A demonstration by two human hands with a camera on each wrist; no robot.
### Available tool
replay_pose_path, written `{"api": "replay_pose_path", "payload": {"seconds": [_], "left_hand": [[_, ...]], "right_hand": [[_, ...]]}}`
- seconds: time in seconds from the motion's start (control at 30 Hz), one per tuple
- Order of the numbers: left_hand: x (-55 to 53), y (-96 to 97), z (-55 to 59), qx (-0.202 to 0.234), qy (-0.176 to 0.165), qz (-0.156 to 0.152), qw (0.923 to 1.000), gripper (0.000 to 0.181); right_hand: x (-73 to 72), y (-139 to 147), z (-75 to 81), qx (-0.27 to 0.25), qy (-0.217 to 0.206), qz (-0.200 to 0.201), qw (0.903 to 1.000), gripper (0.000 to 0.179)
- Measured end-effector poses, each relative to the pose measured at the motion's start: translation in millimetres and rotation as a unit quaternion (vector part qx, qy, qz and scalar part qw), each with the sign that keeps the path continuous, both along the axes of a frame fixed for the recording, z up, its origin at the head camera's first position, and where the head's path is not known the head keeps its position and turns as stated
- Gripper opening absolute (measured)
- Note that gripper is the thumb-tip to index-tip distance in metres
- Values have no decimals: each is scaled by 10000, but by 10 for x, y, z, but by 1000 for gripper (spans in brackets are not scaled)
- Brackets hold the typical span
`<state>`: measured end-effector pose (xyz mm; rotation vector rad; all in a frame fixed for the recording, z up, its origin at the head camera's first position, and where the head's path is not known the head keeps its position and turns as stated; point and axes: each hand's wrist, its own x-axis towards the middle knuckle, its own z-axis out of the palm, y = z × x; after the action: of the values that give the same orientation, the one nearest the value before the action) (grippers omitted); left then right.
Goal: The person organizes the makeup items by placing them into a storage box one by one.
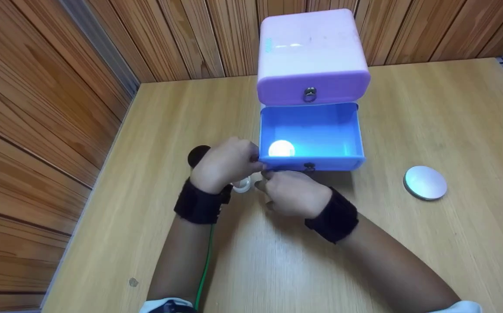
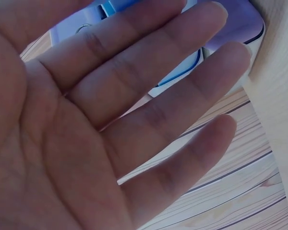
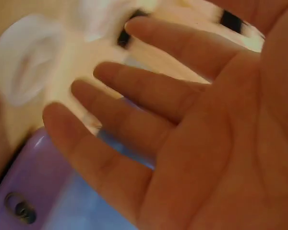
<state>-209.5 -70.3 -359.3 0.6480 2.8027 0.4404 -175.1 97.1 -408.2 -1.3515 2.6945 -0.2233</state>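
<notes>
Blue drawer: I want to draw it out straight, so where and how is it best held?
Probably by the dark ring midway along the front of the blue drawer, coming from the near side: that face points that way, and a central pull should keep it straight. The right hand is nearest.
</notes>
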Motion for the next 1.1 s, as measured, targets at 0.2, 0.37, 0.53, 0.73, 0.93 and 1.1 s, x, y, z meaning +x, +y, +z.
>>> {"api": "replay_pose_path", "payload": {"seconds": [0.2,0.37,0.53,0.73,0.93,1.1], "left_hand": [[8,14,-37,36,-72,-22,10000,30],[5,18,-21,59,-143,-3,9999,29],[0,16,-12,13,-220,39,9998,31],[7,3,-9,4,-347,92,9994,29],[-7,11,8,-11,-386,138,9992,23],[-7,5,-9,29,-309,14,9995,20]], "right_hand": [[-6,-4,-147,555,-406,-273,9973,47],[7,2,-184,342,104,-333,9988,15],[23,-13,-167,142,-32,-344,9993,14],[87,-9,107,358,-522,-327,9975,4],[132,249,547,-659,-199,-30,9976,21],[23,557,727,-1963,53,-140,9804,33]]}}
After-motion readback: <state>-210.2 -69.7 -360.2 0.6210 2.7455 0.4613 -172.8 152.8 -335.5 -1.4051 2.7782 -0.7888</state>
